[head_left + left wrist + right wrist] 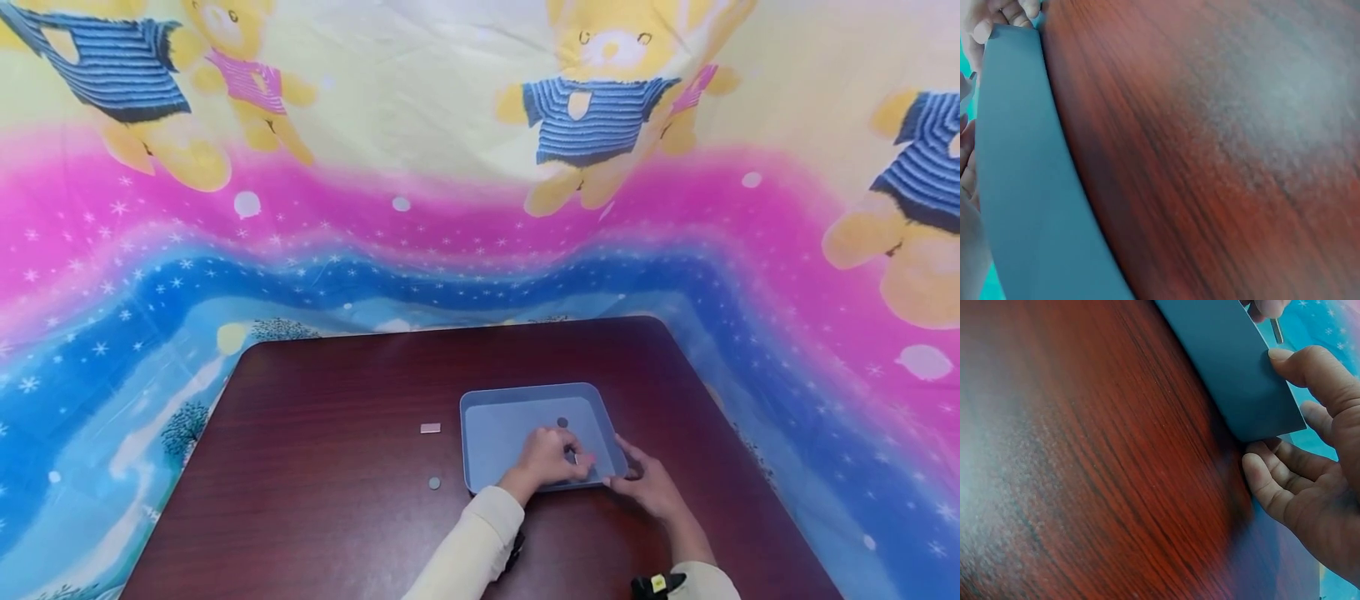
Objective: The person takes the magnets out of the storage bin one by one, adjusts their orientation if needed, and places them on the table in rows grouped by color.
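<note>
blue-grey plastic, shallow rectangular tray with rounded corners (480,402) sits on a glossy dark red-brown wooden table (322,417), and over its floor, toward the near right corner, the left hand (551,457) pinches a slim, pale, metallic-looking small piece (1277,331). that piece lies right at the left fingertips, its long axis pointing steeply down; whether its lower end touches the tray floor, i cannot tell. the left hand is the nearer one, while the right hand (651,487) grips the tray's near right corner from outside, thumb on the rim and other fingers against the lower edge, so the tray wall stands between it and the piece. farther in, beyond the left hand, lies a dark round flat disc (562,422). left of the tray, on the table, lie a pale pink flat rectangular block (431,428) and, nearer the person, a grey round flat disc (434,483).
</note>
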Demonstrator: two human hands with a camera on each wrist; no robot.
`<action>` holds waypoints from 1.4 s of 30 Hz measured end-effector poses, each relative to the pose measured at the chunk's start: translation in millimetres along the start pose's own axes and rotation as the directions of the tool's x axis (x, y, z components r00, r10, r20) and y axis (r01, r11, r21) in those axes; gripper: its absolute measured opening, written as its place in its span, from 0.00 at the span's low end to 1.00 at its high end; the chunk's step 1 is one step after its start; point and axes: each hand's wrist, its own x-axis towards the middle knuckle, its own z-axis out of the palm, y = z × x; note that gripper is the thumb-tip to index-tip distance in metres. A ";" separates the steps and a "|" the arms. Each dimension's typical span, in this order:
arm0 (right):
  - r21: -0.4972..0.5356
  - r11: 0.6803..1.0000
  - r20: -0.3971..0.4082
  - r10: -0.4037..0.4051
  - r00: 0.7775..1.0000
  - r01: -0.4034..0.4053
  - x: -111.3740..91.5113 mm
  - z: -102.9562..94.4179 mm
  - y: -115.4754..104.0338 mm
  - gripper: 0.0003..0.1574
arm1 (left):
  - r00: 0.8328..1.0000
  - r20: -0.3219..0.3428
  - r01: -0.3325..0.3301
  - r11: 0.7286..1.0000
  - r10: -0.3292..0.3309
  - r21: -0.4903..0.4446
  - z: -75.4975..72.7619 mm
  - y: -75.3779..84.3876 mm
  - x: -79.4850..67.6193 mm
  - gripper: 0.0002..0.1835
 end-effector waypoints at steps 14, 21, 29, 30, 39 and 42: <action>-0.013 1.000 -0.008 0.016 1.000 -0.016 -0.5 0.4 -1.5 0.54 | 0.974 -0.223 -0.087 0.983 0.049 -0.161 -34.1 -6.3 -17.5 0.11; -0.051 0.999 -0.010 -0.019 1.000 0.019 -0.1 -1.4 1.2 0.52 | 0.958 -0.286 -0.073 0.977 0.013 -0.198 -48.4 -14.3 -26.9 0.10; -0.089 0.996 0.010 -0.024 1.000 0.025 0.2 -2.8 -2.4 0.53 | 0.941 -0.336 -0.050 0.976 -0.024 -0.210 -70.9 -30.3 -39.2 0.10; -0.101 0.994 0.016 -0.027 1.000 0.029 0.5 -3.1 -3.5 0.53 | 0.939 -0.341 -0.046 0.976 -0.030 -0.212 -74.2 -32.9 -40.9 0.10; -0.296 0.953 0.016 -0.062 0.998 0.064 6.1 0.7 -18.6 0.60 | 0.919 -0.375 0.033 0.972 -0.121 -0.233 -96.1 -58.4 -61.1 0.10; -0.306 0.951 0.017 -0.037 0.999 0.040 6.6 4.1 -19.3 0.63 | 0.914 -0.373 0.068 0.967 -0.159 -0.247 -100.1 -64.0 -68.3 0.11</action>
